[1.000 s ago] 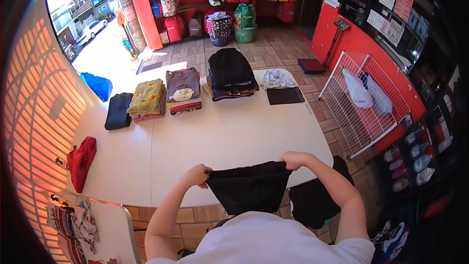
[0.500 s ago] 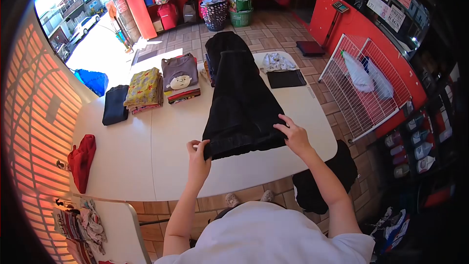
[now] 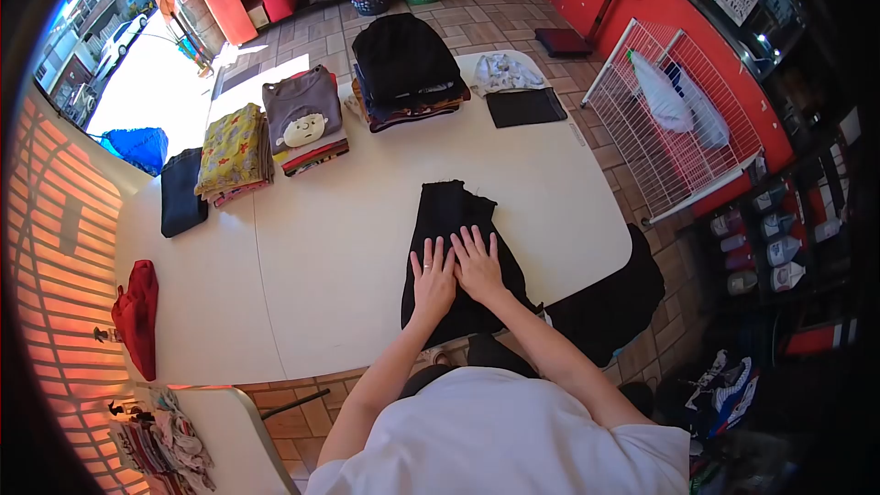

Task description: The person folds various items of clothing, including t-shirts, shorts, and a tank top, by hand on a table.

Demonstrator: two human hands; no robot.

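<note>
A black garment (image 3: 451, 215) lies flat on the white table (image 3: 321, 247), its lower end hanging over the near edge. My left hand (image 3: 432, 277) and my right hand (image 3: 477, 263) rest side by side on top of it, palms down, fingers spread. Neither hand grips the cloth.
At the table's far side sit folded stacks: a dark pile (image 3: 406, 60), a grey top with a face print (image 3: 302, 115), yellow patterned clothes (image 3: 233, 148), a navy piece (image 3: 180, 191), a flat black piece (image 3: 524, 106). A red cloth (image 3: 136, 312) lies at left, a white wire rack (image 3: 674, 124) at right.
The garment, held up by its top corners and flung out over the table, now lies flat. Both hands let go of the corners and moved onto its middle.
</note>
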